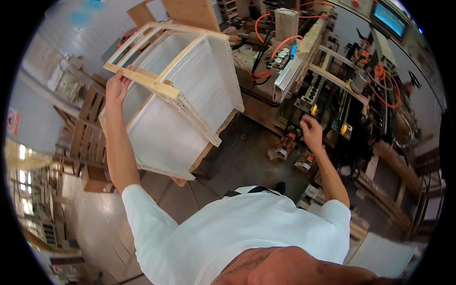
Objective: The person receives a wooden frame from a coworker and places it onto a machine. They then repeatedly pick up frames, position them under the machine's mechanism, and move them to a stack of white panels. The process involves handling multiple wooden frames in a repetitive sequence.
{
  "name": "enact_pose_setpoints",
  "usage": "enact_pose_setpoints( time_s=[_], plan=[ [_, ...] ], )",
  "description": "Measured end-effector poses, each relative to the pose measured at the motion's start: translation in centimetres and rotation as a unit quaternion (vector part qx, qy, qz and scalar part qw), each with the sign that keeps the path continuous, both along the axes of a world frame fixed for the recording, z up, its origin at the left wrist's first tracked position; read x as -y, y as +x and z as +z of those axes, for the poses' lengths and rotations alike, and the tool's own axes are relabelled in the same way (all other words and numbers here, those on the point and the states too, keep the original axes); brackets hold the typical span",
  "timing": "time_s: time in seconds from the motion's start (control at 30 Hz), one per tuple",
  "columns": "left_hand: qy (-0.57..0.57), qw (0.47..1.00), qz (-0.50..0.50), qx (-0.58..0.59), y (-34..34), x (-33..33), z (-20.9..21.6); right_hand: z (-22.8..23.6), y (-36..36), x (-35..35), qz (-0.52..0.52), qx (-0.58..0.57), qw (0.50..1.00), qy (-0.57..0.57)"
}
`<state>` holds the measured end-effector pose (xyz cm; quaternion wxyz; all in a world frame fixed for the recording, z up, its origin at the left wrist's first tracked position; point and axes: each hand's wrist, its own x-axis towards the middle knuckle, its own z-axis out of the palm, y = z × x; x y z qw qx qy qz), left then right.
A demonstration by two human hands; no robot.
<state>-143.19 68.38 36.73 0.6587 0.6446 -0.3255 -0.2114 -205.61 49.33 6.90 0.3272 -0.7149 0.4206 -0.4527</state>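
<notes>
My left hand is closed round the near left edge of a light wooden frame, the top one of a tall stack. The frame has slats and open panels and lies tilted over the stack. Below it, the stacked frames show as many thin white and pale edges with rows of small notches along the corners. My right hand is held apart from the stack, in front of the machine and just below a yellow knob. Its fingers are curled in, and whatever they may hold is hidden.
Another wooden frame lies on the machine bed at right, among orange hoses and metal rails. A lit screen is at upper right. Red pedals sit on the floor. Wooden pallets lean at left.
</notes>
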Motion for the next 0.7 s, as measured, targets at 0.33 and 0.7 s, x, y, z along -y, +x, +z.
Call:
enact_pose_setpoints(
  time_s=[0.33,0.7],
  plan=[
    [0.283,0.761,-0.048,0.582,-11.0,8.6,0.8,-15.9,-10.1,-21.4,-0.275,-0.128,0.936,0.177],
    [0.364,0.704,-0.05,0.608,-9.2,18.8,-0.9,-18.5,-8.9,-26.0,-0.283,-0.133,0.928,0.202]
  ],
)
